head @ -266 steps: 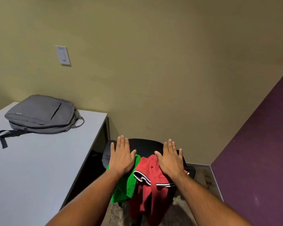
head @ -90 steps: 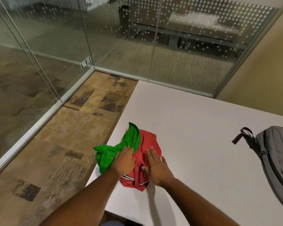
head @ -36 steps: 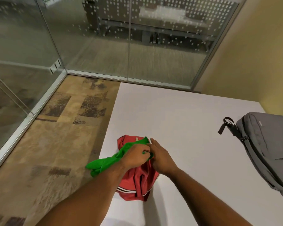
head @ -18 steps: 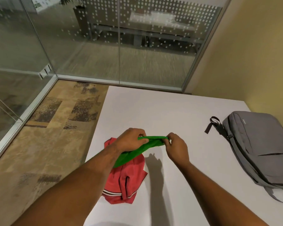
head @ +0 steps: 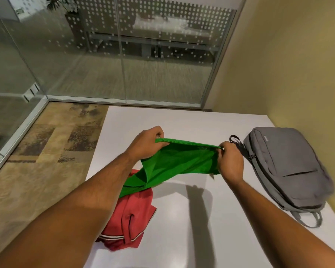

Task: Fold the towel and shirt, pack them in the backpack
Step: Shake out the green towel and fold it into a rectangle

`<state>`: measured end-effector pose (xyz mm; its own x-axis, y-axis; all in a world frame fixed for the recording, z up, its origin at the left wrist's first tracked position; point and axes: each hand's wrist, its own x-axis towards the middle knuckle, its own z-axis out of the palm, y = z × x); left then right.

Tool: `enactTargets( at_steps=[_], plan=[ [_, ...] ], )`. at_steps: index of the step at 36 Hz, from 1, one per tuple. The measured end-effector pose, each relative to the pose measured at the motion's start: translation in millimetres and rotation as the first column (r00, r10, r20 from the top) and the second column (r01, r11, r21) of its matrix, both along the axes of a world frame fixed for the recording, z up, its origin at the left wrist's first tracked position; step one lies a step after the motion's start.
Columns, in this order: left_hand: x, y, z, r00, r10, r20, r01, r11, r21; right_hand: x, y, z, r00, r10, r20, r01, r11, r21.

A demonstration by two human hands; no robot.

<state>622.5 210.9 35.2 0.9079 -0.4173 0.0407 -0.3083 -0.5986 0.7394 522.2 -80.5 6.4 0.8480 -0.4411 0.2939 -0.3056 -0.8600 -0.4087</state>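
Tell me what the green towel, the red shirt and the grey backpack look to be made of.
Green towel: soft, matte cloth, likely terry or microfibre; it sags between the hands. Red shirt: knit fabric, probably cotton; crumpled, with striped ribbed trim. Grey backpack: smooth woven synthetic, seemingly polyester; it keeps its shape.

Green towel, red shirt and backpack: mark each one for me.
green towel point(head: 179, 163), head view, middle of the stretched cloth
red shirt point(head: 132, 215), head view, crumpled body on the table
backpack point(head: 290, 167), head view, grey front panel
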Motion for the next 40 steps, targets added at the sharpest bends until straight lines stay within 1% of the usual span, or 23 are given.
enactTargets(
  at_steps=[5,9,13,16,18,20,21,24,26,28,30,33,36,40],
  plan=[
    [5.6,-13.9,15.2,1.000,-0.007,-0.002,0.007,1.000,-0.004,3.1,-38.3,15.5,0.997,0.013,-0.075,-0.025,0.987,-0.161],
    [10.0,-23.5,24.4,1.000,-0.010,0.010,0.010,1.000,-0.022,10.7,-71.3,29.2,0.993,-0.037,-0.112,0.016,0.984,-0.180],
    [19.5,-29.3,29.8,0.999,-0.029,-0.014,0.029,0.999,-0.027,19.7,-103.5,38.9,0.996,-0.033,-0.084,0.018,0.984,-0.178],
    [29.3,-36.4,32.5,0.999,-0.018,-0.033,0.019,0.999,0.042,30.0,-119.4,47.2,0.996,-0.038,-0.079,0.024,0.985,-0.170],
    [35.8,-42.4,34.2,1.000,0.014,-0.025,-0.011,0.994,0.106,38.5,-126.6,51.4,0.992,-0.049,-0.113,0.030,0.986,-0.166],
    [42.2,-48.5,33.6,0.999,0.044,0.000,-0.043,0.985,0.165,46.4,-132.1,54.5,0.985,-0.066,-0.157,0.039,0.985,-0.168],
    [45.8,-50.9,32.0,0.997,0.063,0.036,-0.069,0.978,0.195,50.2,-134.0,55.5,0.982,-0.072,-0.175,0.044,0.986,-0.160],
    [55.9,-57.5,25.2,0.969,0.179,0.172,-0.216,0.950,0.225,62.3,-140.0,58.9,0.983,-0.089,-0.157,0.078,0.994,-0.073],
    [60.0,-64.3,26.6,0.931,0.277,0.238,-0.323,0.928,0.185,71.8,-143.9,62.1,0.992,-0.093,-0.088,0.097,0.994,0.043],
    [64.5,-73.3,33.0,0.886,0.346,0.310,-0.397,0.910,0.119,81.2,-147.8,68.3,0.994,-0.110,-0.019,0.112,0.979,0.168],
    [68.9,-82.2,43.5,0.854,0.384,0.351,-0.423,0.905,0.041,91.0,-153.4,76.8,0.990,-0.132,0.040,0.118,0.961,0.252],
    [75.3,-92.7,58.9,0.832,0.417,0.365,-0.421,0.904,-0.073,103.3,-160.9,89.3,0.982,-0.133,0.130,0.080,0.933,0.352],
    [77.3,-99.5,69.0,0.810,0.450,0.375,-0.431,0.892,-0.140,107.2,-163.4,100.6,0.968,-0.144,0.204,0.039,0.895,0.444],
    [66.6,-101.7,71.4,0.792,0.463,0.399,-0.424,0.886,-0.187,98.7,-163.2,102.8,0.958,-0.136,0.254,0.009,0.896,0.445]
  ],
)
